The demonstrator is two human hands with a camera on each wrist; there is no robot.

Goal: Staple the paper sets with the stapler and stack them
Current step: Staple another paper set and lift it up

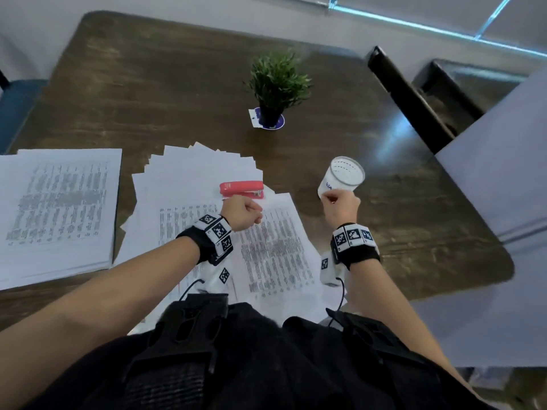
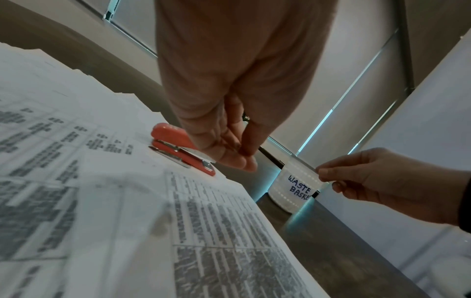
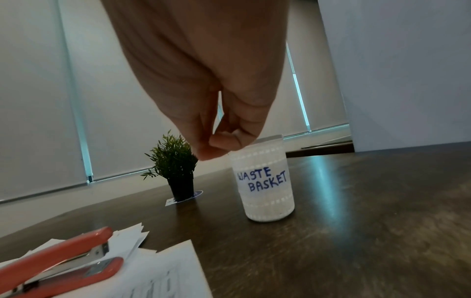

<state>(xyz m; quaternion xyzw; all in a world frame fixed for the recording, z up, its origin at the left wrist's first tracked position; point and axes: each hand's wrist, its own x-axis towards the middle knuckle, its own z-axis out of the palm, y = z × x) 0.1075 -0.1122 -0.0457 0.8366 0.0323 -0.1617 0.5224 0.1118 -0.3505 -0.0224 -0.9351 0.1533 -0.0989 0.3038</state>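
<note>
Both forearms reach forward, the left hand (image 1: 243,211) loosely curled, the right hand (image 1: 340,206) pinching fingertips together (contents unclear).

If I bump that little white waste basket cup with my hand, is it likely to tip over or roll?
The waste basket stands upright on the table and is taller than wide, so a knock near the rim, where the right hand is, would probably tip it. It looks thin-walled and light, so it may slide easily. Being cylindrical, it would likely roll once on its side.
</note>
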